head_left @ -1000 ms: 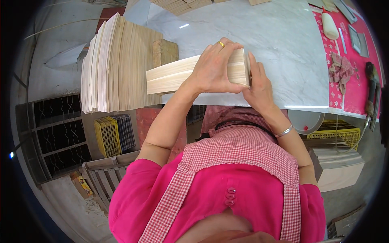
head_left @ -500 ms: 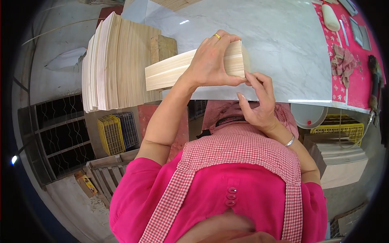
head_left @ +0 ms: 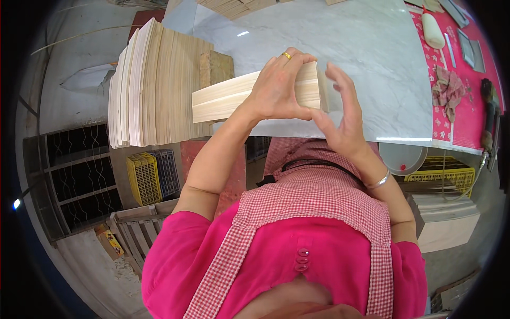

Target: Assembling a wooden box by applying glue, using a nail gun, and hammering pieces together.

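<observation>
A long block of pale wood (head_left: 226, 99), its grain running lengthwise, lies flat on the grey marbled table (head_left: 380, 90), slightly aslant. Its left end reaches the row of boards (head_left: 167, 85). The left hand (head_left: 276, 91) spans it near the right end; the right hand (head_left: 345, 119) is spread just beside that end.

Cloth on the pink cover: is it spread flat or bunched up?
Bunched up: the cloth lies in uneven folds and creases.
</observation>
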